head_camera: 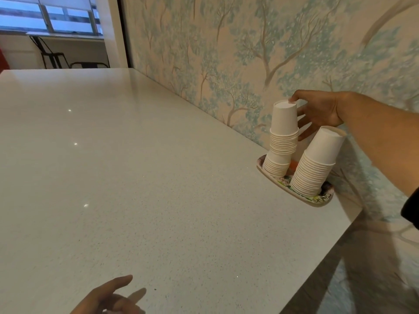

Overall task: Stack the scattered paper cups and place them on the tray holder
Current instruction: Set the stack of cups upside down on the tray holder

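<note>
Sitting inverted on the patterned tray (316, 201): far cup stack (283, 141) and near cup stack (314, 164), side by side, at right edge of table (158, 177) against wallpapered wall (226, 64). Right grip (322, 112) open, one fingertip on far cup stack's top, other fingers straight behind it. Left grip (108, 298) open, fingers loose, low over table, holding nothing.

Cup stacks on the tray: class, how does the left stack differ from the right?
The left stack stands near upright; the right stack leans toward the wall. The left stack is stepped, upper cups offset from lower; the right stack runs straight. The right hand has a fingertip on the left stack's top, none on the right stack's. Both: white, upside down, on the tray.
</note>
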The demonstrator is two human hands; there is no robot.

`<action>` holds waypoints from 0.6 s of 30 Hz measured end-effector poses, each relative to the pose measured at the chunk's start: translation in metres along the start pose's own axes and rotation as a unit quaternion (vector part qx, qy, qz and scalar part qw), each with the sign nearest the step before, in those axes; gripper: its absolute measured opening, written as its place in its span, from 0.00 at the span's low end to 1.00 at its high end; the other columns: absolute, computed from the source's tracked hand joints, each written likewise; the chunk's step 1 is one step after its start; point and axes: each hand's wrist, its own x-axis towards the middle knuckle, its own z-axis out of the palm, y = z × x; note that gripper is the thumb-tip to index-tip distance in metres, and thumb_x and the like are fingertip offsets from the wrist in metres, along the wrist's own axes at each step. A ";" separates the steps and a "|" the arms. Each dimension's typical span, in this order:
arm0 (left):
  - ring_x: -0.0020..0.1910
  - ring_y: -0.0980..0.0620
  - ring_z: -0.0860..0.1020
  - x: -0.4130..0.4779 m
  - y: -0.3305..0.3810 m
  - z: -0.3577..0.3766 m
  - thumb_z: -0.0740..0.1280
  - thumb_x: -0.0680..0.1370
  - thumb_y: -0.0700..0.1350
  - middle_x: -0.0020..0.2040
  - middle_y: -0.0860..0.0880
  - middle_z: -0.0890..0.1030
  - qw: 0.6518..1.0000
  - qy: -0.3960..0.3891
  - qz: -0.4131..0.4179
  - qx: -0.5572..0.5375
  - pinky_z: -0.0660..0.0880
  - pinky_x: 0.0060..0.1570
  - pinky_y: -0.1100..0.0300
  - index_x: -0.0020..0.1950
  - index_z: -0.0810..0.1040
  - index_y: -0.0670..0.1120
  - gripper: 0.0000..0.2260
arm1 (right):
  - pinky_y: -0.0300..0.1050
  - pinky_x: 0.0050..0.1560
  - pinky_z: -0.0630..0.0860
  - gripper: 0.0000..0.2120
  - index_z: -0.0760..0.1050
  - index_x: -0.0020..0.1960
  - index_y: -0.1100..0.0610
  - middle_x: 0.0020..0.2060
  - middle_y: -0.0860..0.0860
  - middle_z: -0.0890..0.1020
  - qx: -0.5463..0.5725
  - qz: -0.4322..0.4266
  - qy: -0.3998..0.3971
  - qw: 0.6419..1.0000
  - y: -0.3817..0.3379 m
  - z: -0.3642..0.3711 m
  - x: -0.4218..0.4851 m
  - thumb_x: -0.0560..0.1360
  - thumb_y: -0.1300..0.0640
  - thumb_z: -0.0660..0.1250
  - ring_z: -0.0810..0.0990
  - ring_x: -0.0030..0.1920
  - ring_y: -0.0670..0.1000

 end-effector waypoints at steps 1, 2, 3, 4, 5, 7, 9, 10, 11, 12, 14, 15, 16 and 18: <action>0.13 0.47 0.70 0.004 -0.001 0.001 0.54 0.84 0.34 0.36 0.42 0.64 1.000 -0.005 0.003 0.008 0.66 0.35 0.55 0.37 0.72 0.39 0.16 | 0.61 0.66 0.71 0.32 0.77 0.62 0.59 0.56 0.64 0.79 -0.001 -0.001 0.013 1.000 -0.001 -0.001 -0.002 0.66 0.38 0.66 0.79 0.57 0.69; 0.13 0.47 0.69 0.004 -0.002 0.000 0.56 0.83 0.35 0.35 0.40 0.65 1.000 -0.008 0.011 -0.009 0.64 0.34 0.56 0.36 0.71 0.38 0.15 | 0.60 0.66 0.72 0.28 0.77 0.60 0.58 0.56 0.63 0.79 -0.001 -0.002 0.031 1.000 -0.002 -0.002 -0.005 0.68 0.41 0.66 0.79 0.56 0.67; 0.13 0.46 0.68 0.003 -0.003 0.001 0.57 0.82 0.36 0.35 0.40 0.65 1.000 -0.010 0.004 0.006 0.63 0.33 0.56 0.35 0.71 0.37 0.16 | 0.60 0.66 0.72 0.23 0.76 0.59 0.58 0.55 0.62 0.79 -0.004 -0.003 0.050 0.999 -0.003 -0.003 -0.007 0.70 0.44 0.66 0.80 0.55 0.66; 0.13 0.45 0.67 0.003 -0.006 -0.002 0.57 0.82 0.37 0.34 0.40 0.64 1.000 -0.022 -0.003 0.002 0.62 0.32 0.56 0.34 0.71 0.37 0.16 | 0.60 0.65 0.72 0.19 0.76 0.58 0.57 0.54 0.60 0.79 -0.014 -0.002 0.072 0.997 -0.004 -0.002 -0.009 0.72 0.47 0.66 0.81 0.53 0.65; 0.12 0.46 0.66 0.000 -0.002 -0.002 0.58 0.82 0.38 0.33 0.41 0.64 0.999 -0.041 -0.017 0.004 0.61 0.32 0.56 0.34 0.70 0.38 0.16 | 0.60 0.64 0.73 0.16 0.76 0.58 0.57 0.53 0.59 0.80 -0.029 0.001 0.095 0.995 -0.004 0.000 -0.011 0.74 0.49 0.66 0.81 0.51 0.64; 0.11 0.47 0.68 0.002 0.000 -0.012 0.59 0.81 0.38 0.29 0.40 0.68 0.998 -0.043 -0.034 0.018 0.62 0.33 0.54 0.34 0.70 0.40 0.15 | 0.58 0.58 0.77 0.14 0.75 0.60 0.57 0.50 0.57 0.83 -0.060 0.015 0.137 0.989 -0.002 0.006 -0.013 0.77 0.52 0.66 0.82 0.48 0.61; 0.23 0.49 0.80 0.002 0.003 -0.031 0.64 0.81 0.39 0.30 0.42 0.79 0.989 -0.093 -0.046 0.107 0.69 0.44 0.52 0.41 0.75 0.42 0.09 | 0.55 0.48 0.80 0.14 0.74 0.61 0.60 0.49 0.57 0.83 -0.077 0.021 0.159 0.984 -0.001 0.015 -0.015 0.80 0.51 0.65 0.82 0.46 0.60; 0.34 0.53 0.84 -0.002 0.000 -0.029 0.69 0.80 0.40 0.35 0.49 0.84 0.985 -0.085 -0.041 0.145 0.68 0.56 0.58 0.49 0.75 0.46 0.04 | 0.53 0.43 0.79 0.15 0.74 0.60 0.61 0.50 0.57 0.83 -0.092 0.021 0.170 0.981 -0.002 0.019 -0.015 0.81 0.50 0.64 0.82 0.44 0.60; 0.42 0.58 0.85 -0.012 0.001 -0.034 0.76 0.74 0.40 0.39 0.51 0.86 0.973 -0.118 0.005 0.196 0.63 0.63 0.66 0.55 0.72 0.49 0.16 | 0.50 0.39 0.78 0.17 0.74 0.60 0.62 0.51 0.58 0.82 -0.123 0.014 0.191 0.974 -0.003 0.023 -0.017 0.81 0.49 0.63 0.81 0.42 0.59; 0.42 0.58 0.85 -0.012 -0.001 -0.043 0.80 0.66 0.34 0.40 0.47 0.87 0.942 -0.173 0.062 0.280 0.67 0.62 0.68 0.58 0.73 0.48 0.26 | 0.49 0.39 0.77 0.20 0.74 0.61 0.65 0.53 0.60 0.81 -0.170 -0.002 0.229 0.959 -0.006 0.026 -0.018 0.82 0.48 0.60 0.80 0.43 0.60; 0.30 0.51 0.84 -0.007 -0.007 -0.040 0.76 0.58 0.18 0.35 0.41 0.86 0.901 -0.079 0.178 0.388 0.80 0.43 0.65 0.57 0.81 0.48 0.35 | 0.54 0.51 0.77 0.25 0.75 0.62 0.66 0.58 0.65 0.79 -0.281 -0.062 0.344 0.894 -0.011 0.035 -0.024 0.83 0.45 0.55 0.79 0.52 0.64; 0.28 0.50 0.83 -0.007 -0.021 -0.039 0.75 0.62 0.19 0.34 0.45 0.86 0.870 -0.014 0.249 0.426 0.80 0.36 0.64 0.56 0.83 0.57 0.36 | 0.56 0.56 0.75 0.26 0.77 0.62 0.64 0.59 0.65 0.79 -0.314 -0.105 0.407 0.851 -0.015 0.041 -0.029 0.83 0.44 0.53 0.79 0.56 0.65; 0.28 0.49 0.82 -0.009 -0.031 -0.040 0.77 0.66 0.26 0.35 0.49 0.86 0.842 0.013 0.312 0.440 0.80 0.34 0.63 0.53 0.82 0.64 0.33 | 0.58 0.57 0.74 0.25 0.78 0.59 0.62 0.57 0.65 0.80 -0.325 -0.153 0.460 0.812 -0.018 0.050 -0.035 0.83 0.44 0.51 0.79 0.55 0.66; 0.30 0.50 0.82 -0.008 -0.030 -0.041 0.79 0.68 0.38 0.39 0.53 0.86 0.829 0.028 0.363 0.425 0.80 0.33 0.61 0.51 0.81 0.65 0.23 | 0.59 0.53 0.74 0.24 0.80 0.53 0.61 0.52 0.64 0.81 -0.313 -0.244 0.529 0.750 -0.023 0.074 -0.051 0.81 0.46 0.52 0.79 0.50 0.67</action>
